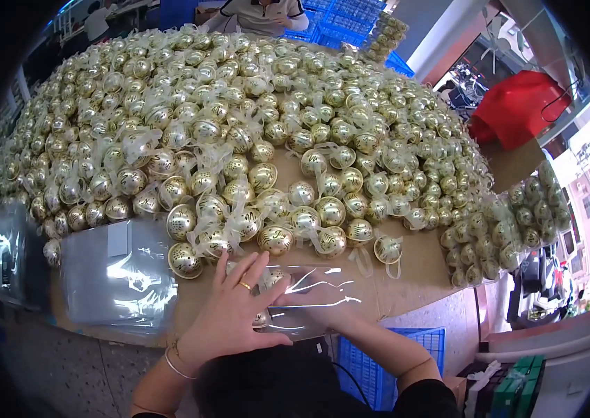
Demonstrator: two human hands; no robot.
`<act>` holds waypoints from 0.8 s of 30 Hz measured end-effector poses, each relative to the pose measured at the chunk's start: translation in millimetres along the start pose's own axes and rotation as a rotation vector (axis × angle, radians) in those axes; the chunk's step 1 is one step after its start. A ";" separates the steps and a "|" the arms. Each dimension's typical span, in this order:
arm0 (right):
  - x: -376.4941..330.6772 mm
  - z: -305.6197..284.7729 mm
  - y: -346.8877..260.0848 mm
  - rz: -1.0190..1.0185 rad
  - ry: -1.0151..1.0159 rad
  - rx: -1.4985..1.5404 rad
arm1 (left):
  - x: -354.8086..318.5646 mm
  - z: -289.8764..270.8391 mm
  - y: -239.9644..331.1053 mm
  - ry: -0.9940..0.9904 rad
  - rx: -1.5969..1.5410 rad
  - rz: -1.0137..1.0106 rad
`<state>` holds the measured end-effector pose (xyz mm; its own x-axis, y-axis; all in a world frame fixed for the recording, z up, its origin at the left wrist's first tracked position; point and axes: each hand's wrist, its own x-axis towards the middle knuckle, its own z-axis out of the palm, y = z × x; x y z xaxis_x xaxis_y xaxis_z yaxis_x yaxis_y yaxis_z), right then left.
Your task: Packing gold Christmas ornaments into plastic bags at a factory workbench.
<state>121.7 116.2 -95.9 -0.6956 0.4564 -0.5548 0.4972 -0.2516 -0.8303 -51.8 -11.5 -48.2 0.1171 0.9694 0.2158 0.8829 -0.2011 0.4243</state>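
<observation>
At the table's near edge, my left hand (236,306) is over several gold bells, its fingers spread and a ring on one of them. One gold bell (261,319) shows between its thumb and forefinger. My right hand (305,296) reaches in from the right and shows through a shiny clear plastic bag (326,284). Glare and my left hand hide its fingertips. I cannot tell whether this hand is inside the bag or beneath it. Just beyond my hands lie loose gold bells (276,239) with pale ribbon loops and dark patterns.
A large heap of ribboned bells (239,104) covers the cardboard-topped table (406,279). Flat clear bags (121,279) are stacked at left. Packed bells (483,251) stand at right. A blue crate (420,341) is below the edge. Another person (260,17) is across the table.
</observation>
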 end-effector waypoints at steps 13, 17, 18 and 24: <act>-27.7 -2.1 0.2 0.125 -0.323 0.269 | -2.5 0.1 -1.0 -0.018 -0.039 0.017; -22.3 -6.1 -16.7 -0.091 -0.420 -0.014 | -2.6 -0.3 0.5 -0.027 -0.044 0.002; -17.6 -6.1 -20.4 -0.143 -0.414 -0.165 | -1.7 0.3 0.1 -0.021 -0.045 0.002; -15.4 -53.7 -21.6 -0.324 -0.240 -0.621 | 2.7 -2.2 0.5 -0.013 -0.020 -0.036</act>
<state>149.6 160.5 -66.7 -0.9161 0.2090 -0.3421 0.4002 0.4260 -0.8114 -52.1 -9.3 -45.5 0.0916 0.9777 0.1888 0.8773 -0.1689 0.4492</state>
